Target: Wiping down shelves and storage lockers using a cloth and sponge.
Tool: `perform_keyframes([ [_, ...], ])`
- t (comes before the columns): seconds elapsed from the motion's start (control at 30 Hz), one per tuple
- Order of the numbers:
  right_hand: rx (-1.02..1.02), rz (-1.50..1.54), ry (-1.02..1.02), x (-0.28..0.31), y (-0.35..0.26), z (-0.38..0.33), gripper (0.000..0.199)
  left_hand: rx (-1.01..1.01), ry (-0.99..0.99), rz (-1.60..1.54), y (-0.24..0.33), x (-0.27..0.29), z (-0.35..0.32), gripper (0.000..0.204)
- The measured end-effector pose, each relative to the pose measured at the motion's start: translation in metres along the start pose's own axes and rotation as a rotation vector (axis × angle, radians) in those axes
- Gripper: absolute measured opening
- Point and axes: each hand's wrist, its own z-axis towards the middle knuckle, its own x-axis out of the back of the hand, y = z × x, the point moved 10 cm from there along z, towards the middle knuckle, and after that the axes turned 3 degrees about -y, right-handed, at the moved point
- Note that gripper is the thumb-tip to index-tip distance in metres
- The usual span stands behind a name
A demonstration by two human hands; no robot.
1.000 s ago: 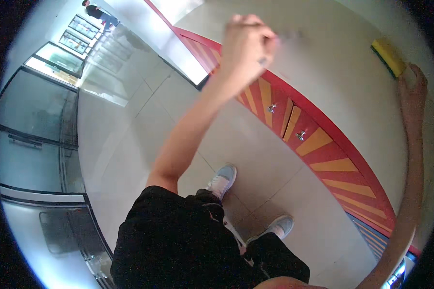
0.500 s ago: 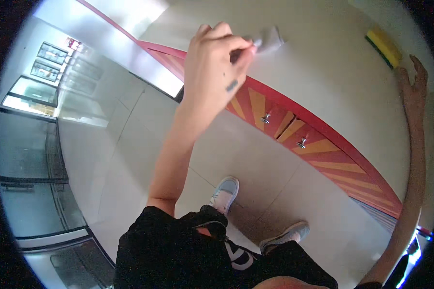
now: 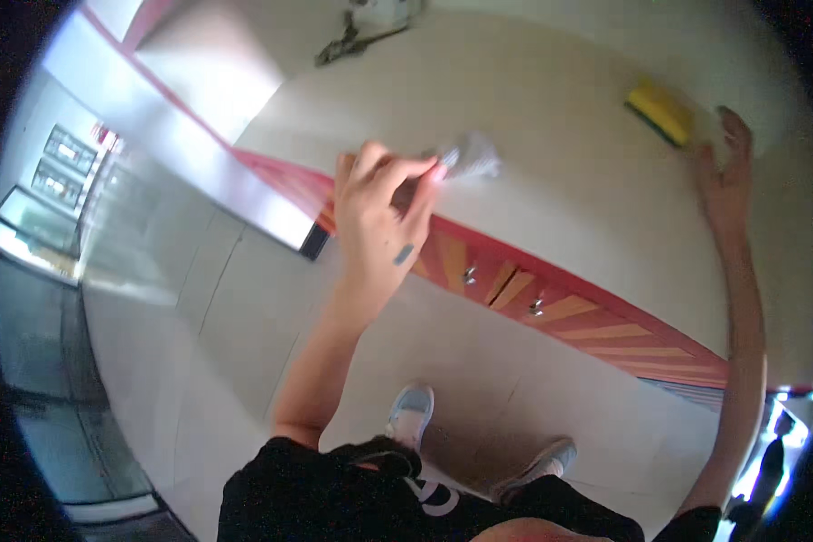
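Note:
My left hand (image 3: 381, 212) is over the front edge of a pale countertop (image 3: 560, 181). Its thumb and forefinger are pinched together on a small, thin, whitish-grey crumpled piece (image 3: 474, 155), which could be paper or plastic film; blur hides its exact kind. A yellow sponge (image 3: 664, 108) with a dark green scouring side rests on the counter to the right. Just to the right of that sponge is my right hand (image 3: 727, 176), open, fingers apart and holding nothing; whether a finger touches the sponge I cannot tell.
Red trim edges the counter above a red-and-orange striped cabinet front (image 3: 587, 312) with metal knobs (image 3: 470, 274). At the back lies a dark, twisted object (image 3: 352, 45) beside a white item (image 3: 384, 11). Below is a tiled floor (image 3: 244, 334); glass panels (image 3: 41, 325) stand at left.
The view has shifted, bringing the dark object at the back into sight. My left hand still pinches the whitish piece; my right hand remains beside the sponge.

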Motion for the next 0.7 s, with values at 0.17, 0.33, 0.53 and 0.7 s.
perform_keyframes([
  [0.17,0.187,0.018,0.126,0.042,-0.082,-0.001,0.055,0.06,0.017,-0.069,0.006,0.002,0.0,0.011],
  [0.33,0.235,0.002,0.367,0.101,-0.14,-0.02,0.052,0.141,0.102,-0.188,0.012,0.027,0.003,0.012],
  [0.53,0.45,-0.449,0.762,0.204,-0.218,-0.079,0.051,-0.11,0.373,-0.227,0.085,0.107,0.058,0.017],
  [0.7,0.152,-0.366,0.605,0.262,-0.218,-0.008,0.054,-0.233,0.523,-0.201,0.135,0.165,0.126,0.028],
])
